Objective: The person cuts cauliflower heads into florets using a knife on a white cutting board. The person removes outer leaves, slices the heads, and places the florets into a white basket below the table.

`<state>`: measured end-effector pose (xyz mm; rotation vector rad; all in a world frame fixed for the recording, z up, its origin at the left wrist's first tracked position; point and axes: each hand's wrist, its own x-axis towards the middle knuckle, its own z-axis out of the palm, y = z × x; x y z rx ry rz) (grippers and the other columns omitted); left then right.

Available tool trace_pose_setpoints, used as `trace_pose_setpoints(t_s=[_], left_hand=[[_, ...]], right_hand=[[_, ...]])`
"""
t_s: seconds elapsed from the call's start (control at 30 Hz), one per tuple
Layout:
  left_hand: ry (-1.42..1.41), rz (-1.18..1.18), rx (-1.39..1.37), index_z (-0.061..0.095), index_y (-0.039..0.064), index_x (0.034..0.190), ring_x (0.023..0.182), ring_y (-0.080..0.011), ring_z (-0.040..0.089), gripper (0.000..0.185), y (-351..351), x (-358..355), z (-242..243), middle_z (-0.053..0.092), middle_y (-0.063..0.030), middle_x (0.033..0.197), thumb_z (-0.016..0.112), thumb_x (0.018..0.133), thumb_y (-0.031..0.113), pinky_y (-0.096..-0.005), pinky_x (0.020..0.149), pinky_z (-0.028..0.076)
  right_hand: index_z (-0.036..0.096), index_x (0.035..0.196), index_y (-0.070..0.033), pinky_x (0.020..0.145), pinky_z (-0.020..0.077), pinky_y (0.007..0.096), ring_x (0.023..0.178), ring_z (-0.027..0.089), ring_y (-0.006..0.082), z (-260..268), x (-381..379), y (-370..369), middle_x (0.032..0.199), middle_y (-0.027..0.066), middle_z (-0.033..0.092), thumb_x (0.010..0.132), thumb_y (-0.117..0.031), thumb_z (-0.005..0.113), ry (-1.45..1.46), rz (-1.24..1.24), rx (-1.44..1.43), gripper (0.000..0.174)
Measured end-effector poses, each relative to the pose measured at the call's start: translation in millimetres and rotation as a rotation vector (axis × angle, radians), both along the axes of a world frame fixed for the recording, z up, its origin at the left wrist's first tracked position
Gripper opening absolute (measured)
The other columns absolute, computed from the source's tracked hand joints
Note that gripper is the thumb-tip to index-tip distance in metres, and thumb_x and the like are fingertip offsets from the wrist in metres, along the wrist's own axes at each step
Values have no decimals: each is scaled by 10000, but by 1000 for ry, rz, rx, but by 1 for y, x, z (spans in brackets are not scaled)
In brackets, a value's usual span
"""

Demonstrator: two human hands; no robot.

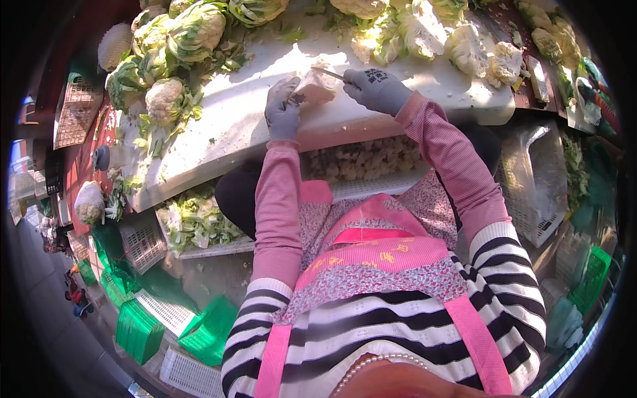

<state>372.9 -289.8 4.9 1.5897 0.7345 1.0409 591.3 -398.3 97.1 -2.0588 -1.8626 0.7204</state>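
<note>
In a grey work glove, my left hand (284, 107) grips a piece of cauliflower (316, 88) over the white cutting board (234, 114). My right hand (375, 89), gloved the same way, is closed around a knife (329, 74). The blade points left and lies against or just above the cauliflower; strong sunlight hides the exact contact. Whole cauliflowers with leaves (196, 32) are heaped at the board's left. Trimmed cauliflower heads (468, 51) lie at its far right. Beneath the board's near edge, a white crate (368, 188) holds cut florets (366, 159).
Cauliflower leaves (199, 219) fill a tray below the board on the left. A plastic-lined white crate (530, 184) stands at the right. Green baskets (139, 331) and white baskets (191, 373) sit on the floor at lower left. A cauliflower in a foam net (89, 203) rests at the left.
</note>
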Motion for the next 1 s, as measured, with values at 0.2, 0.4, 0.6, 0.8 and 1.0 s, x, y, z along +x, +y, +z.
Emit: trace_pose_setpoints(t_s=[0.2,0.4,0.6,0.8,1.0], left_hand=[[-9,37,132,689,22,1195,1073,-208,642,379,0,3,-9,576,-139,1263,510,899,-132,-291,889,588],[39,218,-9,692,29,1210,1007,-179,648,322,-13,-3,-24,598,-111,1188,659,892,-11,-262,836,558],[72,338,-96,679,0,1177,931,-198,612,378,-25,-2,-37,597,-106,1087,784,844,144,-319,835,511],[254,367,21,662,-15,1109,985,-265,590,409,-32,2,-30,589,-148,1067,813,809,220,-354,868,490],[214,385,-5,662,-18,1038,935,-253,598,323,-32,1,-23,592,-144,1063,786,826,191,-353,837,492]], right_hand=[[612,1110,-23,837,534,466,949,696,369,-7,-15,15,1055,203,707,971,-194,459,-164,67,-129,268],[545,1111,-38,526,518,356,599,618,213,-43,8,30,806,129,638,980,-250,481,953,-689,-350,257],[542,1110,-65,785,514,529,872,674,434,-41,-34,-14,926,240,700,995,-337,472,111,-414,143,303],[544,1120,-53,758,521,516,845,675,423,-30,-77,3,865,238,689,1001,-277,498,96,-303,60,258],[540,1187,-33,585,540,407,633,661,264,-58,-69,18,815,130,667,1000,-284,511,471,-355,-297,314]])
